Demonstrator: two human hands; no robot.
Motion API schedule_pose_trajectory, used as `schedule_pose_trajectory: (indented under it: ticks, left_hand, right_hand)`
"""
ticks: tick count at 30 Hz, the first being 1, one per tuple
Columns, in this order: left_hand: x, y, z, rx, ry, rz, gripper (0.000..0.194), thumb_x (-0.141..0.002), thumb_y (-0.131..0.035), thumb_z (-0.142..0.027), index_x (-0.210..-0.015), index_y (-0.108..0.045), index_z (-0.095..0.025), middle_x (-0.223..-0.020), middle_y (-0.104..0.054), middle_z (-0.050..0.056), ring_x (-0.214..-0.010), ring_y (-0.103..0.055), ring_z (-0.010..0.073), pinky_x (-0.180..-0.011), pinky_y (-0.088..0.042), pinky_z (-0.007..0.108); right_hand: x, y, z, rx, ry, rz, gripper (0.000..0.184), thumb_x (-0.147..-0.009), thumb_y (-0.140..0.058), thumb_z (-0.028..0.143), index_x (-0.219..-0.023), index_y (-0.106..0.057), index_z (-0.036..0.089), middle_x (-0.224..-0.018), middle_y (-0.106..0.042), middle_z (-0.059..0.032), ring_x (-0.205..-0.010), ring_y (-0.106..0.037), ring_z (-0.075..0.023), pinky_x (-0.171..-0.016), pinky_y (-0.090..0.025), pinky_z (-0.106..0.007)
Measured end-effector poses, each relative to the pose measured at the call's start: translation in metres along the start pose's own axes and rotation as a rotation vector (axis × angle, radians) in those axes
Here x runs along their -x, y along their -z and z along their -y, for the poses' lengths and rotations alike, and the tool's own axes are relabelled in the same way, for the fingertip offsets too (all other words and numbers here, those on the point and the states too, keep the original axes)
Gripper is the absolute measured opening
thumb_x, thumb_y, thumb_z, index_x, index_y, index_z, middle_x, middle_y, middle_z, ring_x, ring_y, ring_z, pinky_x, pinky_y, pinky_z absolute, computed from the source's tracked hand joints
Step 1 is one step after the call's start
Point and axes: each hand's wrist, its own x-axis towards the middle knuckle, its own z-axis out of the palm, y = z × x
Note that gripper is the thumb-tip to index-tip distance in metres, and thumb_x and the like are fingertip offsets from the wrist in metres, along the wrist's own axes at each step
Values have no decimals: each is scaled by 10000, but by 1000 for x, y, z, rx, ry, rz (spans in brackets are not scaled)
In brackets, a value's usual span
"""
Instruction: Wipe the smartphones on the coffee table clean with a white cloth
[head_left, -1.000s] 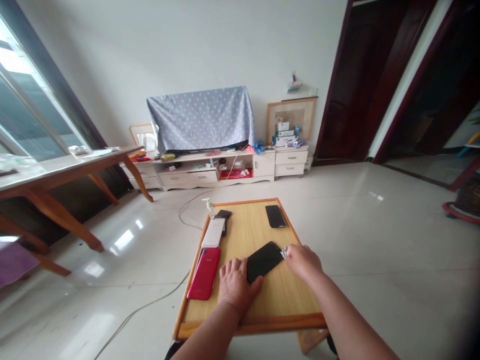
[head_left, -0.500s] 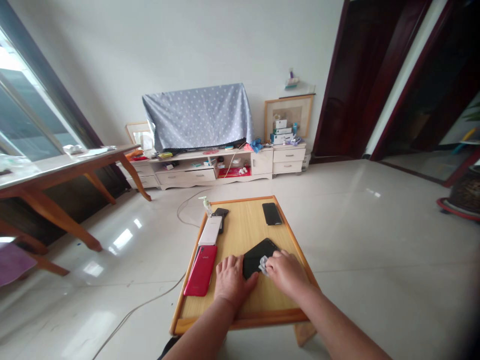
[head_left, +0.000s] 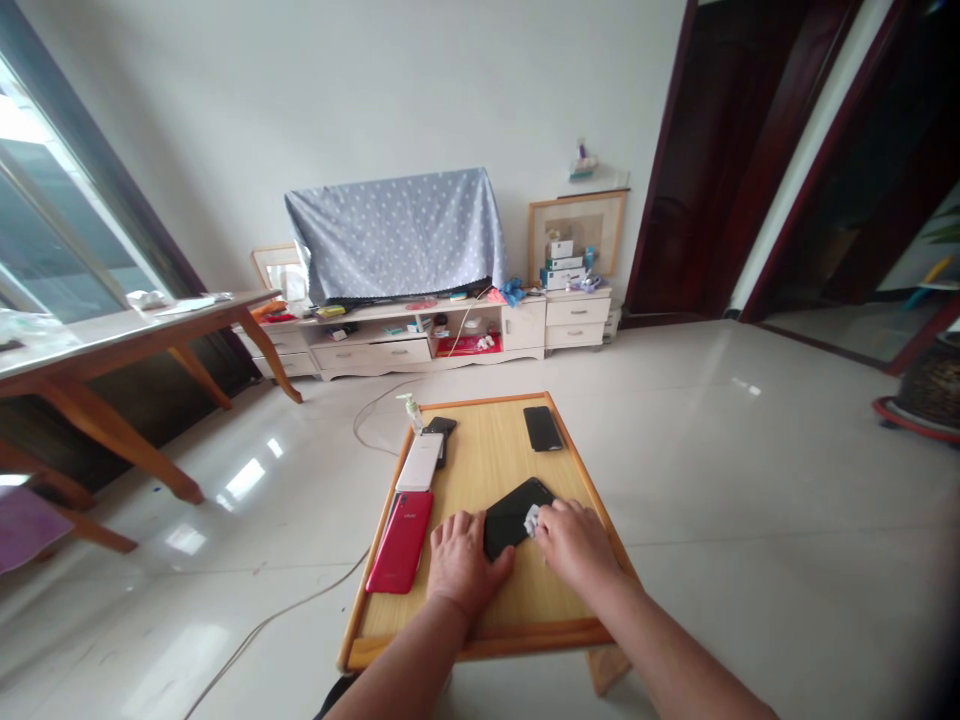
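Observation:
A low wooden tray table (head_left: 480, 640) with an orange rim lies before me. On it, a black smartphone (head_left: 511, 518) sits tilted near the front. My left hand (head_left: 463, 563) lies flat against its lower left edge, pressing it down. My right hand (head_left: 576, 547) pinches a small white tissue (head_left: 532, 520) against the phone's screen. Further left lie a red phone (head_left: 400, 542) and a white phone (head_left: 418, 462), which overlaps a dark phone (head_left: 439, 438). A black phone (head_left: 542, 428) lies at the far side, near a pump bottle (head_left: 411, 412).
A cable (head_left: 292, 600) runs across the glossy tiled floor left of the tray. A long wooden table (head_left: 112, 345) stands at the left. At the back, a low white cabinet (head_left: 420, 350) holds a cloth-covered screen (head_left: 394, 235) and clutter.
Since the oldest frame, my right hand and tissue have moved from the black phone's right end toward its middle. The phone has turned slightly. The head view has shifted a little.

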Motion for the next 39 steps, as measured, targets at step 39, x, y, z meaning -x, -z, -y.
schedule_pose_trajectory:
  ticks: [39]
  left_hand:
    - [0,11,-6,38,41,45,567,-824,-534,-594,-1295,-580,-282,-1225,-597,89,-1191,-487,305,-1034,-322,433]
  right_hand:
    - [-9,-26,13,-98,207,86,533,-1040,-285,403,-1485,-463,170,-1580,-379,-129,-1486,-265,-292,-1209,-133,-508]
